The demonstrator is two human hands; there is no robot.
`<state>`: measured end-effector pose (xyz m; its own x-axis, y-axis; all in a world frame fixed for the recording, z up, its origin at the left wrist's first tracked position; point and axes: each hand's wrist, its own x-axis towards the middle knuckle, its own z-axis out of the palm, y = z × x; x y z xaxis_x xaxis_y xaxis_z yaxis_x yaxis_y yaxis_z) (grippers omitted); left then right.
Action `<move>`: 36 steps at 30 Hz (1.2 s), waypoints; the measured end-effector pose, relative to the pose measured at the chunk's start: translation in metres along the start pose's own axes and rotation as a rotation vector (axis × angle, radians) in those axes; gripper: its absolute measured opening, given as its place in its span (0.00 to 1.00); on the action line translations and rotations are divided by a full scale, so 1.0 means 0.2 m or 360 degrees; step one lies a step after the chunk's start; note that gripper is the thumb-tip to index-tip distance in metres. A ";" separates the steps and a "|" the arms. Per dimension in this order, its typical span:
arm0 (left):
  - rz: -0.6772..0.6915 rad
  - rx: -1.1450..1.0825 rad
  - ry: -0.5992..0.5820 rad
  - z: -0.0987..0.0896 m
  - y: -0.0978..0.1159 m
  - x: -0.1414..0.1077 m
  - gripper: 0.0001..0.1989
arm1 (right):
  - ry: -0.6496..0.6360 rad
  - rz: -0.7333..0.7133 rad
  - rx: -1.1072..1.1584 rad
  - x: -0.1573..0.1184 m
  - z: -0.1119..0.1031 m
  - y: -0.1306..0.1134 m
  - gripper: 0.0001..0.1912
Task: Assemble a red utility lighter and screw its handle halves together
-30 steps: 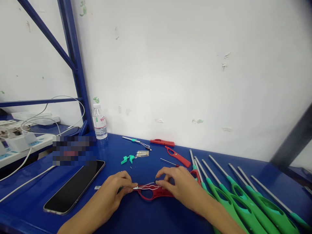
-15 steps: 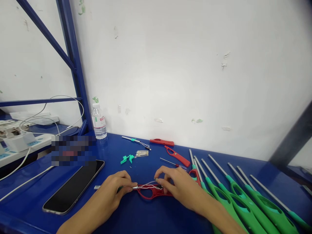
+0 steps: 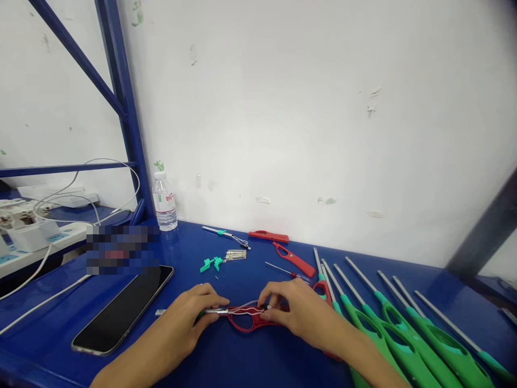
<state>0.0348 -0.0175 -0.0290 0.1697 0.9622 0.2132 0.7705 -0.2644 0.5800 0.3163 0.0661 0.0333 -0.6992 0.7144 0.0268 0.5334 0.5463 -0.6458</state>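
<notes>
A red lighter handle half [image 3: 243,325] with a finger loop lies on the blue table in front of me. My left hand [image 3: 191,318] has thumb and fingers on either side of the silver metal tube [image 3: 218,311] at the handle's left end. Thin pale wires [image 3: 248,309] run from the tube along the handle to my right hand [image 3: 297,312]. Its thumb and index finger pinch a small black part [image 3: 265,307] where the wires end, over the handle. My right fingers hide the far end of the handle.
Several green lighters [image 3: 407,339] with long metal tubes lie at right. Behind my hands are red casing pieces [image 3: 297,261], a screwdriver [image 3: 293,274], green plastic parts [image 3: 212,263], clear fuel tanks [image 3: 236,255] and a tube assembly [image 3: 222,233]. A phone [image 3: 123,310] and bottle [image 3: 165,205] are left.
My right fingertips have come down from the lifted wire to the black part. My left fingers have parted slightly, so more of the metal tube shows.
</notes>
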 end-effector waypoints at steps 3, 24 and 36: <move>0.0051 0.0026 -0.0038 -0.01 0.00 -0.01 0.13 | -0.0008 0.0010 0.0008 0.01 0.00 0.01 0.03; -0.0041 0.0109 0.0116 -0.04 0.08 -0.04 0.17 | 0.0221 -0.0037 0.0105 0.02 -0.05 0.03 0.05; -0.0024 -0.0023 0.0102 -0.10 0.13 0.03 0.18 | 0.0066 -0.0093 0.0269 0.01 -0.04 0.04 0.11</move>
<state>0.0435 -0.0197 0.0031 0.1182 0.9600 0.2537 0.7637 -0.2512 0.5947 0.3230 0.0761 0.0348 -0.7047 0.7029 0.0969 0.4027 0.5086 -0.7611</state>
